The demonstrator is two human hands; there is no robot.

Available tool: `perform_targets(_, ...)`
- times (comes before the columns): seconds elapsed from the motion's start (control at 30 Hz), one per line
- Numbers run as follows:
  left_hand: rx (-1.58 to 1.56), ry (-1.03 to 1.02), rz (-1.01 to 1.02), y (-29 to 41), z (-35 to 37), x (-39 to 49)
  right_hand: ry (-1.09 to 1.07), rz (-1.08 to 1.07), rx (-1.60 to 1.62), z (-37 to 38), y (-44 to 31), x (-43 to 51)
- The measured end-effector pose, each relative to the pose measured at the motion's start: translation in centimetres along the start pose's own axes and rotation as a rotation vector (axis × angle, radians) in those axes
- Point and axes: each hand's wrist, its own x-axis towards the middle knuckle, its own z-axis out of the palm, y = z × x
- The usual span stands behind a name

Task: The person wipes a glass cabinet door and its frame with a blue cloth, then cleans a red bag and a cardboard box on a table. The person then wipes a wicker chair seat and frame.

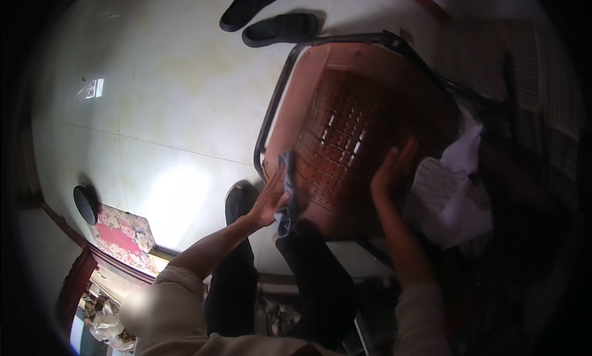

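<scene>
Before me is a chair with a brown woven seat panel, a pinkish-brown border and a black metal frame. A crumpled grey-blue cloth lies along its left border. My left hand is on this cloth, thumb across it and fingers stretched forward; the palm side is hidden. Over the darker right part of the woven panel, my right hand has extended fingers and nothing visible in it. Whether it touches the panel I cannot tell. White crumpled papers or cloth lie to the right of that hand.
Two black shoes stand on the pale floor beyond the chair. At left, a floral mat lies by a doorway, with a dark round object at its corner. A lattice panel stands in shadow at right.
</scene>
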Motion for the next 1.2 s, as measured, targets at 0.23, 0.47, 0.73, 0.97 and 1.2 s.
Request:
perform_targets(0.23, 0.074, 0.248, 0.104, -1.7, -1.5, 21.3, 0.115, -0.137, 0.064, 1.2, 2.2, 0.1)
perform_targets(0.47, 0.085, 0.290, 0.083, -2.4, -5.8, 32.0, 0.085, -0.181, 0.060, 1.0, 3.5, 0.5)
perform_targets(0.73, 0.392, -0.095, 0.349, -10.4, -4.6, 8.8, -0.029, -0.091, 0.115, -0.2, 2.8, 0.9)
perform_targets(0.97, 0.127, -0.072, 0.273, -14.5, -7.2, 3.4, -0.160, -0.372, -0.029, -1.7, -6.7, -0.2)
perform_targets(1.2, -0.241, 0.615, 0.320, -3.5, -10.1, 25.1, -0.156, -0.448, -0.133, -1.3, -10.8, -1.7)
